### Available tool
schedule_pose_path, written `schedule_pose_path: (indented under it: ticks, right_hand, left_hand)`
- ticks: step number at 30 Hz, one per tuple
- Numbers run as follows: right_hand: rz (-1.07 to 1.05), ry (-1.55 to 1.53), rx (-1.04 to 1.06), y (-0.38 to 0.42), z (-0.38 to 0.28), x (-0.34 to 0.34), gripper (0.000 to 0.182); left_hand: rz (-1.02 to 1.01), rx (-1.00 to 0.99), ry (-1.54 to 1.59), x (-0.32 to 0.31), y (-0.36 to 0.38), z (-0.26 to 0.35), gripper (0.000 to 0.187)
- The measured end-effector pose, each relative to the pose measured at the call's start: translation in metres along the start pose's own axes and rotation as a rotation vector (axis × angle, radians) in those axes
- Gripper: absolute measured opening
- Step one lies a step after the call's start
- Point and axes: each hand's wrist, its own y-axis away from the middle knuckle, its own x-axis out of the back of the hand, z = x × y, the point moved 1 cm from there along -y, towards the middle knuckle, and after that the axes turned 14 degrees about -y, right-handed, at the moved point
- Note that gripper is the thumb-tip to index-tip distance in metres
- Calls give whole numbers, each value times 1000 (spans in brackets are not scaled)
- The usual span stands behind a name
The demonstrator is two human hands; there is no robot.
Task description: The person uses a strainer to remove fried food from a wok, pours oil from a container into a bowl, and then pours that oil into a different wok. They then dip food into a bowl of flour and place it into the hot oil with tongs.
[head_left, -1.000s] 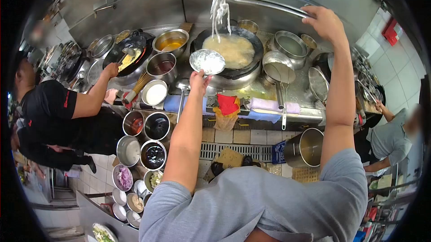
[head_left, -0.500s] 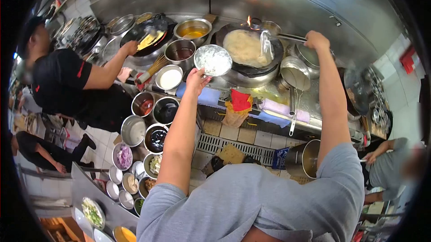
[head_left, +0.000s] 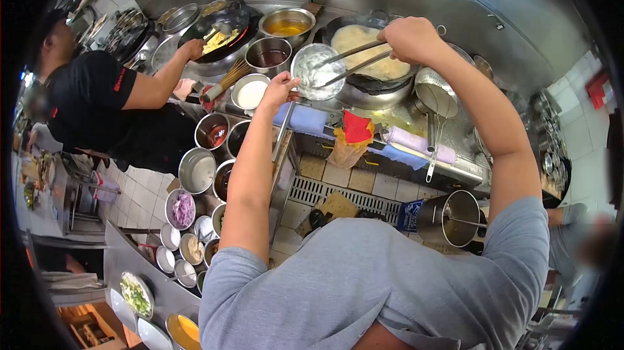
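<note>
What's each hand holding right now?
Left hand: closed on the steel bowl.
Right hand: closed on long chopsticks reaching into that bowl.

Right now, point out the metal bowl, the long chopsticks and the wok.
metal bowl [head_left: 316, 72], head view, inner wall.
long chopsticks [head_left: 351, 57], head view, mid-shaft.
wok [head_left: 364, 41], head view, its pale contents.

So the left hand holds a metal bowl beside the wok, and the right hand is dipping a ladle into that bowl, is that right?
Not a ladle. The head view shows the right hand holding long chopsticks whose tips reach into the metal bowl. The rest stands: the left hand holds that bowl beside the wok.
</note>
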Motion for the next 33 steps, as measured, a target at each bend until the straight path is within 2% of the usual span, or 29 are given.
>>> schedule_pose_path:
  ticks: [3, 5, 7, 9, 12, 20, 24, 27, 29, 30, 32, 33]
  right_hand:
    - [22, -40, -50, 5, 3, 5, 32]
    - [112, -140, -125, 27, 16, 29, 31]
    - [123, -166, -193, 39, 33, 42, 31]
    - [181, -259, -306, 50, 53, 49, 34]
    - [250, -292, -369, 60, 78, 55, 34]
    - [295, -375, -540, 45, 161, 43, 34]
    - [316, -383, -563, 22, 199, 20, 35]
    - [205, -388, -607, -13, 210, -5, 36]
    - [39, -401, -703, -40, 203, -23, 35]
    - [34, -400, -674, -52, 201, -35, 35]
    - [-38, -355, -793, -74, 186, -56, 32]
    - [-48, -354, -760, -81, 179, -60, 32]
  left_hand:
    - [62, 35, 101, -13, -2, 5, 19]
    - [55, 46, 160, -18, -10, -2, 18]
    - [65, 73, 356, -26, -18, -7, 17]
    - [37, 82, 366, -34, -28, -9, 15]
    - [118, 86, 456, -49, -44, -8, 13]
    - [217, 186, 469, -48, -57, -34, 13]
    - [304, 233, 407, -32, -39, -41, 17]
    - [312, 212, 399, -18, -25, -40, 18]
    - [284, 172, 417, -9, -20, -41, 17]
    - [289, 172, 414, -8, -17, -36, 17]
    - [296, 155, 404, -2, -8, -29, 14]
    - [283, 135, 387, 2, -5, -26, 14]
